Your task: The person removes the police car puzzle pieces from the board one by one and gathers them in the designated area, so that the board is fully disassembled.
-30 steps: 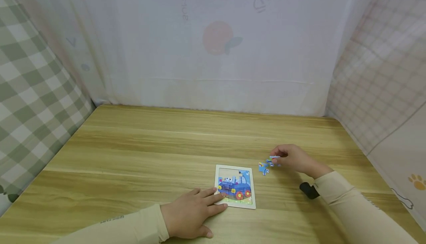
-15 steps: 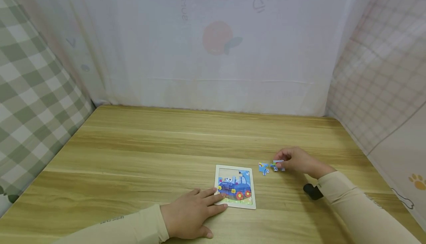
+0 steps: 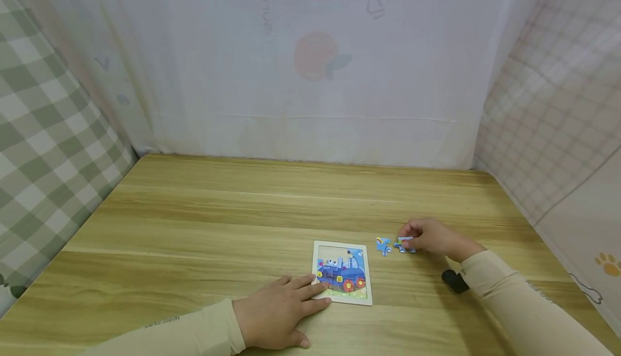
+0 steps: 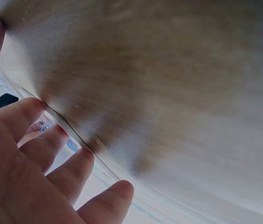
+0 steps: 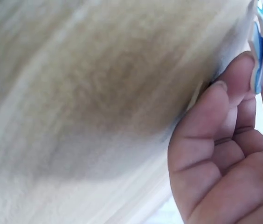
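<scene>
A jigsaw puzzle tray (image 3: 369, 286) with a pale rim lies on the table, its picture a blue car with eyes and red wheels. The tray's upper left part shows bare backing. My left hand (image 3: 276, 313) rests beside it, fingers stretched out over the tray's left edge; in the left wrist view the fingertips (image 4: 81, 156) touch that edge. Right of the tray, my right hand (image 3: 432, 236) pinches a blue puzzle piece (image 3: 405, 242) between thumb and fingers, close to the tabletop. The right wrist view shows that piece (image 5: 258, 58) edge-on. Another loose blue piece (image 3: 383, 245) lies just left of it.
The wooden table (image 3: 218, 210) meets a white printed curtain (image 3: 233, 91) at the back. Checked cloth (image 3: 43, 145) hangs at the left and gridded cloth (image 3: 543, 86) at the right. A small black object (image 3: 454, 281) shows below my right wrist.
My right hand has moved slightly right and down with the pinched piece, which now sits lower and apart from the other loose piece. My left hand and the tray have stayed put.
</scene>
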Available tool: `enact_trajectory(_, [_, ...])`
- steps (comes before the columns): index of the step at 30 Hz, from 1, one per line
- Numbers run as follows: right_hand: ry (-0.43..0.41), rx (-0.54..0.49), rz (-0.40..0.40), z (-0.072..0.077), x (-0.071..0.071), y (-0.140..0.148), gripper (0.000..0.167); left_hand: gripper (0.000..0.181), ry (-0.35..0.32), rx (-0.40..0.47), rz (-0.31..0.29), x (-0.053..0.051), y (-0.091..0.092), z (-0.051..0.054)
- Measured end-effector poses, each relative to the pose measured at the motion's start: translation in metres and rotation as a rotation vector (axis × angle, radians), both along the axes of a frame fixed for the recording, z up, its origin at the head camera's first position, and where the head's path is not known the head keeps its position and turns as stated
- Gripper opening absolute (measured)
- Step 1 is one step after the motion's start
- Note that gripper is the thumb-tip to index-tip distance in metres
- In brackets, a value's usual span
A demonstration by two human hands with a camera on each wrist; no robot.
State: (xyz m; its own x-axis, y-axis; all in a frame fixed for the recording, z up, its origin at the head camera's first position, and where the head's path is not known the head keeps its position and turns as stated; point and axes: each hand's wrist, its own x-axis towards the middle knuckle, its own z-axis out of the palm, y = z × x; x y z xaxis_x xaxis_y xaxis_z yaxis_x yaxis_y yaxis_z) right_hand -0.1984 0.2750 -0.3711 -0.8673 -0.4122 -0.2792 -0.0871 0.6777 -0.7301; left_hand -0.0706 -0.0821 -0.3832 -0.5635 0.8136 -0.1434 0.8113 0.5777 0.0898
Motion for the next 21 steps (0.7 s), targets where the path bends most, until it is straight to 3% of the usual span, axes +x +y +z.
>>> enact_trajectory(10, [0.050,0.051,0.008,0.0023,0.0034,-0.0041,0.015,0.068,0.021,0.009,-0.004,0.0000,-0.0004,-0.0002])
enact_trajectory(21, [0.049,0.093,-0.009,0.0052,0.0063,-0.0052,0.013,0.068,-0.018,0.008,0.000,-0.0002,0.0000,0.0009])
